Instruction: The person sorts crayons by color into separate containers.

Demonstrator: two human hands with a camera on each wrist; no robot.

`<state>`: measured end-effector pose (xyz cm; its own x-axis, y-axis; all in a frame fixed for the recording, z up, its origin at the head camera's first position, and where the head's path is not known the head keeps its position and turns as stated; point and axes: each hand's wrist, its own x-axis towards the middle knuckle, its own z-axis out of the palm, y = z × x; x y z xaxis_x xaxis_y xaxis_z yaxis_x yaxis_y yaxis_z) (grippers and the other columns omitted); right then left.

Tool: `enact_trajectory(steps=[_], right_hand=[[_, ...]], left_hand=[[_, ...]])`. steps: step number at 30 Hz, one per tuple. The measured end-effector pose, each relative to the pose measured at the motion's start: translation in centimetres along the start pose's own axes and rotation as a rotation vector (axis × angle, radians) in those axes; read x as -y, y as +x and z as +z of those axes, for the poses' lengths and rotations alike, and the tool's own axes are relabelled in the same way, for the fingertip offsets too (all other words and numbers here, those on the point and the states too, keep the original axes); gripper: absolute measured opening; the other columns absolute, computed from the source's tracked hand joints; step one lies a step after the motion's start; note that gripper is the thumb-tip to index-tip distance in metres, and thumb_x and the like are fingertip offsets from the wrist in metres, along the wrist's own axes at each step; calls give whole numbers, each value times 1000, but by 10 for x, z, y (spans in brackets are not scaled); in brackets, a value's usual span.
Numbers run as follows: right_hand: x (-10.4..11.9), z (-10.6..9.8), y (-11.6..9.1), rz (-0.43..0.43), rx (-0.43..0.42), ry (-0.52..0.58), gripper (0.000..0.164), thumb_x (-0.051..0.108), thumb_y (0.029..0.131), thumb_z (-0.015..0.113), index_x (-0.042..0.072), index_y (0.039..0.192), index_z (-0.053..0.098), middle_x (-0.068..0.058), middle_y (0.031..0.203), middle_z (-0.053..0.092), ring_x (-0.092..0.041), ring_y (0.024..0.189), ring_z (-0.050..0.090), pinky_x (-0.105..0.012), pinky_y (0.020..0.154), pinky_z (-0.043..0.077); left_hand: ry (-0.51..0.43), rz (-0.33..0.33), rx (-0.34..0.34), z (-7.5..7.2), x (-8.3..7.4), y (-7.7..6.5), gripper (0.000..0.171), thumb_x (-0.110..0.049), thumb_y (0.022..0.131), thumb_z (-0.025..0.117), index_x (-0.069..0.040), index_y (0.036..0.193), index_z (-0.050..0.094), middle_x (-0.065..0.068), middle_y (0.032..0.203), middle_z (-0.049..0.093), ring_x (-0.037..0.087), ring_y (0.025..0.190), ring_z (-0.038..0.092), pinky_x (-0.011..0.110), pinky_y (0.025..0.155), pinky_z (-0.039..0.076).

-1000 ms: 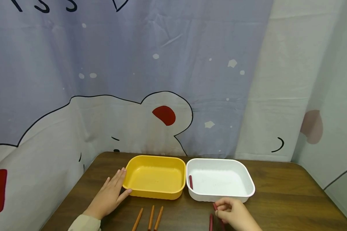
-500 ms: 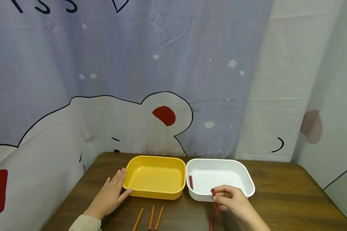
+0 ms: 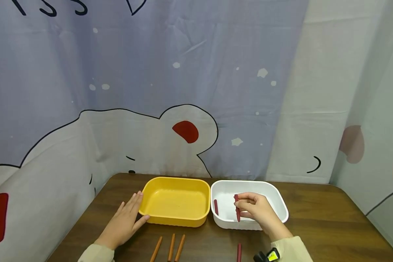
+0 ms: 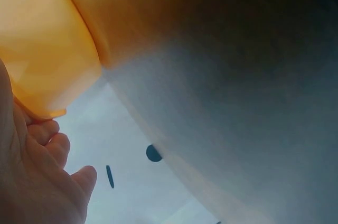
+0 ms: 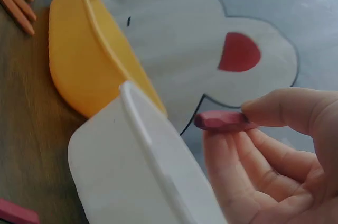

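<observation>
My right hand (image 3: 258, 211) pinches a dark red crayon (image 3: 237, 211) between thumb and fingers, over the white plastic basin (image 3: 264, 188). In the right wrist view the faceted crayon (image 5: 224, 120) lies across the fingertips, beyond the basin's rim. Another dark red crayon (image 3: 216, 207) rests inside the basin at its left wall. One more red crayon (image 3: 239, 252) lies on the table in front. My left hand (image 3: 122, 222) rests with extended fingers against the left side of the yellow basin (image 3: 175, 221); the left wrist view shows fingers at the yellow rim (image 4: 55, 113).
Three orange crayons (image 3: 171, 247) lie at the table's front, partly cut off by the frame. Both basins stand side by side on the brown wooden table (image 3: 317, 214). A printed curtain (image 3: 242, 91) hangs directly behind the table's far edge.
My right hand has lifted a red crayon from the table's front and carried it up and slightly left, over the white basin. My left hand has stayed still.
</observation>
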<state>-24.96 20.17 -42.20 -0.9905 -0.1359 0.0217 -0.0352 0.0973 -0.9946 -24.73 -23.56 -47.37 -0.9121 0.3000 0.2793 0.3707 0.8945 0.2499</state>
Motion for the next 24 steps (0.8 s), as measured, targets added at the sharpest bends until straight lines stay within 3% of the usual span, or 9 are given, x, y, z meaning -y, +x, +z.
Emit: enact_trajectory(steps=[9,15,24], right_hand=[[-11,3,31,18,-29,-87,34,3,89,69,-18,116,62,-15,97,73,-17,80,70,-38,74,63],[-22,9,46,57,-66,-138,26,0,85,71,-14,107,67,-11,87,72,-20,75,69,-40,71,63],[-32,16,55,93,-88,-340,15,-3,80,73,-9,93,69,-7,75,70,-17,61,65,-34,58,61]], left_hand=[[10,5,-2,2,2,-1,80,-52,103,52,4,156,31,18,164,26,38,149,28,68,114,25],[12,6,-7,3,2,0,80,-52,103,52,4,156,31,18,164,26,38,149,29,68,114,26],[13,8,-14,4,2,0,79,-51,103,53,5,156,32,18,163,27,38,149,29,67,115,26]])
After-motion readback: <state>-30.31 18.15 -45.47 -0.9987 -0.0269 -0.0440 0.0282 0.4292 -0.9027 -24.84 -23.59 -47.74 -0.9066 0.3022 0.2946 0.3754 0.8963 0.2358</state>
